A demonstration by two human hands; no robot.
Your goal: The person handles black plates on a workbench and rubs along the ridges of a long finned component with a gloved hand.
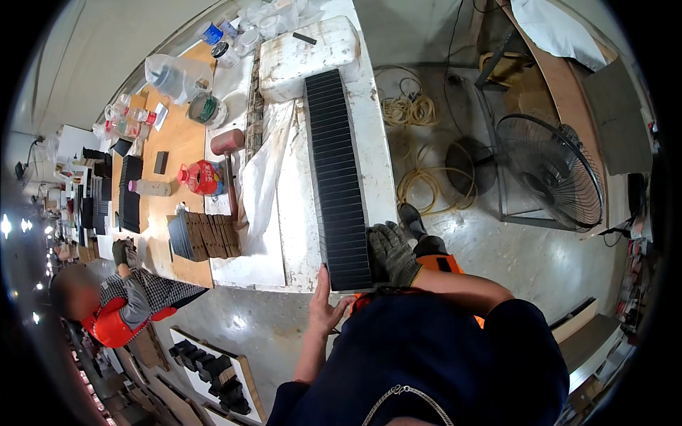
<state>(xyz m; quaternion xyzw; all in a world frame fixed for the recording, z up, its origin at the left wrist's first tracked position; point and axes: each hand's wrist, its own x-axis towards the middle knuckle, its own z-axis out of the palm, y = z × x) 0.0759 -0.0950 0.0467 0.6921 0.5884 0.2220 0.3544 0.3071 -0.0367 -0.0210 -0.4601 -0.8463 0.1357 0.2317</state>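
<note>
A long row of thin black slabs [335, 177], packed face to face, runs along the right part of the white table. My left hand [325, 307] is bare and rests against the near left corner of the row, its fingers stretched and the thumb apart. On the opposite side, my right hand [393, 254] wears a grey knit glove and lies with straight fingers along the near right end of the row. The far end of the row meets a stained white wrapped block [310, 58], on which a small black strip [305, 38] lies.
Left of the row are a mallet [227, 142], a red-labelled jug [202, 177], a stack of brown-edged slabs [206, 236] and a bottle [150, 187]. Another person [128, 302] works at far left. A fan [550, 174] and coiled hose [412, 110] stand right of the table.
</note>
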